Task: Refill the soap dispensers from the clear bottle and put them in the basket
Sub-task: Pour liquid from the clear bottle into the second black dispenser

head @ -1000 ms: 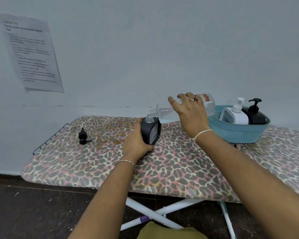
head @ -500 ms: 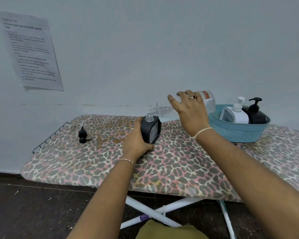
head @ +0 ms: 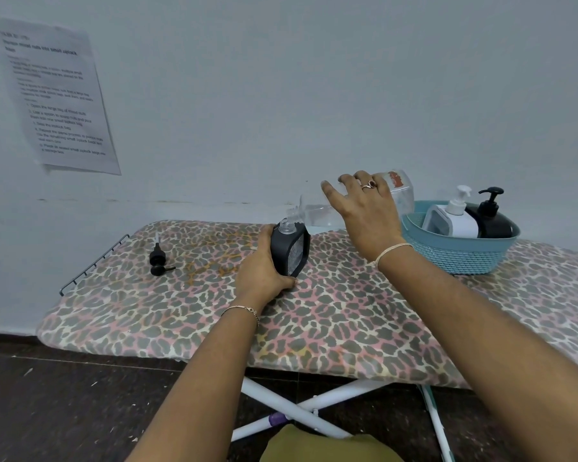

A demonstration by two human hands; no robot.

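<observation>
Two-handed pour at centre frame: left hand (head: 264, 270) wrapped round the dispenser (head: 292, 253) to steady it upright on the board (head: 347, 315), right hand (head: 367, 215) gripping the clear bottle (head: 316, 213), tipped neck-first to the open mouth, capped dispensers (head: 457, 223) already in the basket (head: 457, 258) at right.

Soft, cool, even light covers the pale blue-grey wall (head: 314, 78); shadows are faint. The dark tiled floor (head: 64, 395) under the leopard-print padded worktop (head: 314, 328) is dim. The wide lens bows the worktop's edge. Text on the white printed paper sheet (head: 57, 95) is blurred, and the clear plastic bottle (head: 317, 213) nearly melts into the wall.
</observation>
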